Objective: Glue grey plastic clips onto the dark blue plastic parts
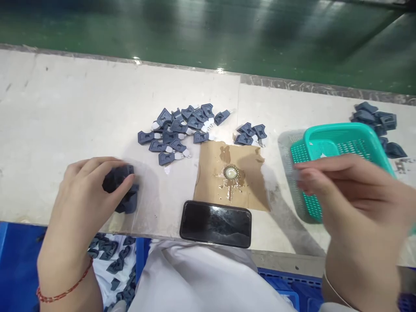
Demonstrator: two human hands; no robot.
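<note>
Dark-blue parts (130, 203) in loosely curled left hand (92, 188). Pinches narrowly with right hand (357, 199) over green basket (336, 127); cannot tell on what.

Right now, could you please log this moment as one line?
left hand: cupped over dark parts, grip unclear | right hand: blurred, near green basket | phone: beside cardboard

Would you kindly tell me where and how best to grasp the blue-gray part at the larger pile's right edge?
Probably pinch the blue-gray part by its broad body, from the near side: its narrow pale tip points right, and other parts crowd its left.
</note>
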